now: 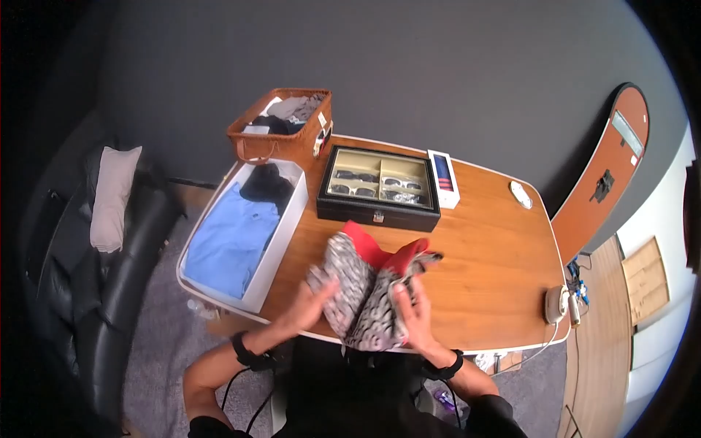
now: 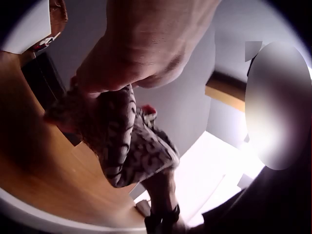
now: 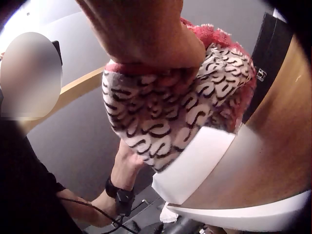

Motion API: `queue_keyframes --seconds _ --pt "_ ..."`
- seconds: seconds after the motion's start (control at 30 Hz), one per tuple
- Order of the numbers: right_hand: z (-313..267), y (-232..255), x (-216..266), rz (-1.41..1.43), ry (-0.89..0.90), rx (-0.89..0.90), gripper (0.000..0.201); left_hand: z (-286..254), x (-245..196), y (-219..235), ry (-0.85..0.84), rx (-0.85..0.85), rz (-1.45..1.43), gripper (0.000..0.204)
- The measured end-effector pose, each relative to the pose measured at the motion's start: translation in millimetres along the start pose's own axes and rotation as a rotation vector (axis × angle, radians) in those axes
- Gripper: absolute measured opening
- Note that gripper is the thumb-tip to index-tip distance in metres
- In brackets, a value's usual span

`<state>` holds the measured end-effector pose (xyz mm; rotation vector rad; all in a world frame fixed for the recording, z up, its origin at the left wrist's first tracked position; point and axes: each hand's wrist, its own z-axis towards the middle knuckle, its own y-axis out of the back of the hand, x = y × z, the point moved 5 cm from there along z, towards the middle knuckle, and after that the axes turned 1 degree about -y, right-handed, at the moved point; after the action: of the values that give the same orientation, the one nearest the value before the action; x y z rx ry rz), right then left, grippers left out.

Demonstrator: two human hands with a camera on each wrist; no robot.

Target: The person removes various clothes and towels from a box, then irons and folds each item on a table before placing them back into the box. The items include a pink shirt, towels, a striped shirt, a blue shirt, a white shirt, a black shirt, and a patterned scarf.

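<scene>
Both hands hold a folded black-and-white patterned cloth (image 1: 349, 281) with red parts, above the front edge of the table. My left hand (image 1: 315, 301) grips its left side, the fingers blurred against the fabric. On the right side my right hand (image 1: 415, 312) pinches the cloth, thumb on the near face. In the left wrist view the cloth (image 2: 141, 151) hangs in folds below the left hand (image 2: 134, 68). The right wrist view shows the squiggle print of the cloth (image 3: 156, 131) and its red edge under the right hand (image 3: 180, 53), whose fingertips are largely hidden.
Behind the cloth stands a black glasses case (image 1: 376, 217) with a clear lid. At left are a white box (image 1: 281, 252) with blue and black clothes and a brown basket (image 1: 237, 131). A narrow white box (image 1: 451, 198), a white mouse-like object (image 1: 521, 194) and a corded device (image 1: 556, 303) lie farther right.
</scene>
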<state>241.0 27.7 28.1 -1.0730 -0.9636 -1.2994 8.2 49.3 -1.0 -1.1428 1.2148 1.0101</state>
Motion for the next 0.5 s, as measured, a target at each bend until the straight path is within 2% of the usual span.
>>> queue_keyframes --seconds 0.03,0.07,0.1,0.13,0.17,0.2,0.27,0.3,0.33,0.37,0.4,0.43,0.5 --pt "2 12 0 0.010 -0.024 -0.058 0.037 6 -16 10 -0.001 -0.129 -0.104 0.031" --pt "-1 27 -4 0.020 -0.053 -0.114 0.036 14 -26 18 0.017 -0.135 -0.370 0.036" --pt "-5 33 -8 0.017 -0.094 -0.081 0.035 13 -54 19 0.040 -0.078 -0.472 0.041" --pt "-6 40 -14 0.017 -0.125 -0.046 0.033 11 -76 21 -0.030 -0.045 -0.488 0.045" --pt "-9 50 -36 -0.252 -0.366 0.134 0.030 7 -94 21 -0.081 -0.032 -0.452 0.046" --pt "-15 51 -47 -0.365 -0.357 0.304 0.029 3 -104 19 -0.132 -0.016 -0.416 0.047" --pt "-24 53 -55 -0.623 -0.383 0.549 0.030 -1 -103 11 -0.126 0.077 -0.371 0.047" --pt "-24 58 -57 -0.638 -0.437 0.459 0.034 -3 -103 3 -0.124 0.140 -0.319 0.047" --pt "-19 57 -49 -0.545 -0.319 0.367 0.037 -5 -101 -4 -0.124 0.204 -0.268 0.047" --pt "-12 55 -39 -0.452 -0.201 0.274 0.039 -4 -91 -8 -0.039 0.178 -0.246 0.046" --pt "-6 54 -27 -0.357 -0.084 0.179 0.042 -9 -94 -12 -0.041 0.225 -0.198 0.042" --pt "-3 47 -4 -0.434 -0.171 0.176 0.054 -12 -93 -17 0.003 0.239 -0.231 0.041" --pt "0 29 21 -0.302 -0.083 0.301 0.060 -16 -91 -23 0.047 0.261 -0.233 0.039"
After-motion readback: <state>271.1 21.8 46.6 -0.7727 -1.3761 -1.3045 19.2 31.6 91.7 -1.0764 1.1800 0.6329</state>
